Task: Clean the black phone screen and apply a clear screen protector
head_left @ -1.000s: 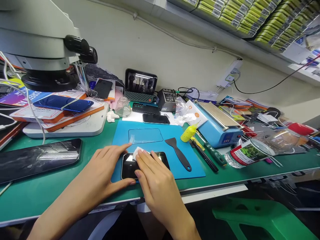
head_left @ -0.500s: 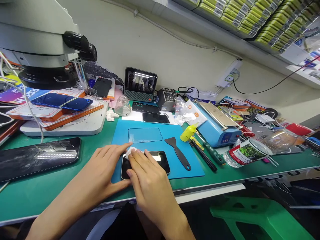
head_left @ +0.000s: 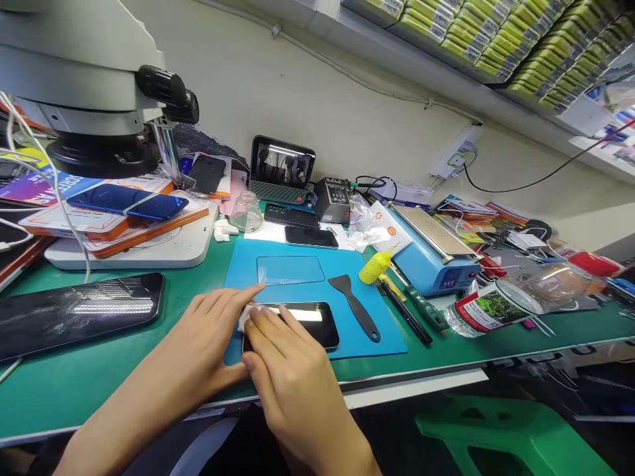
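Lying under the right hand (head_left: 292,373) is a phone (head_left: 325,324) (part-hidden); tissue (head_left: 243,320) between.

The left hand (head_left: 208,337) and right hand (head_left: 297,370) are bare, with slender, smooth-backed fingers (head_left: 270,327); the right thumbnail (head_left: 247,361) looks short and rounded. The forearms (head_left: 131,403) are bare as far as they show. Black cloth (head_left: 255,436) at the lower edge is probably the person's clothing, though shadow hides its cut.

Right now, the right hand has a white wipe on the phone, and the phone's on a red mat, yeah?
Not quite: the head view shows the mat is blue. The right hand does have a white wipe on the phone.
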Tool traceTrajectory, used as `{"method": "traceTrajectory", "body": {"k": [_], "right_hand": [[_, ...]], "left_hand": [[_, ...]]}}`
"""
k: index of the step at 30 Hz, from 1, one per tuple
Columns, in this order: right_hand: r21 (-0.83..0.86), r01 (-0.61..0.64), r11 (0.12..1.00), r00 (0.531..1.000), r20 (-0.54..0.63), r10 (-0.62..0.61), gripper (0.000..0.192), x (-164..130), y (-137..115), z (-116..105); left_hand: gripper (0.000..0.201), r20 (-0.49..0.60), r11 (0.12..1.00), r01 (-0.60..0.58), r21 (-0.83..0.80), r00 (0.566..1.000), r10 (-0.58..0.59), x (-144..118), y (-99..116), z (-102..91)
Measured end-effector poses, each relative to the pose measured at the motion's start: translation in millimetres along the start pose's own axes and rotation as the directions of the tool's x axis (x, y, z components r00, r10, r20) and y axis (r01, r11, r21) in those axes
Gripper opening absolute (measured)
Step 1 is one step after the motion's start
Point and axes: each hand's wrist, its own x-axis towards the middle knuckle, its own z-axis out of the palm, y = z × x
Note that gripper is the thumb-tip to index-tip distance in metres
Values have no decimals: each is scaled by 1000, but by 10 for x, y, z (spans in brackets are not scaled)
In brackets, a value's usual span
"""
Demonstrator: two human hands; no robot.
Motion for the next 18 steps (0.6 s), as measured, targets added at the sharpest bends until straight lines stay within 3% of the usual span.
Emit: {"method": "traceTrajectory", "body": {"k": [4, 12, 18], "right_hand": [[12, -14, 1000, 1000, -11, 15, 45, 110, -10, 104], [-32, 98, 995, 994, -47, -99, 42, -196, -107, -65], [-29, 6, 1000, 1000, -3, -6, 44, 23, -22, 36]], "left_hand": [[86, 5, 1000, 5, -9, 1000, -5, 3, -6, 2], [84, -27, 998, -37, 49, 999, 39, 29, 25, -30], [87, -9, 999, -28, 37, 1000, 29, 13, 8, -11]]}}
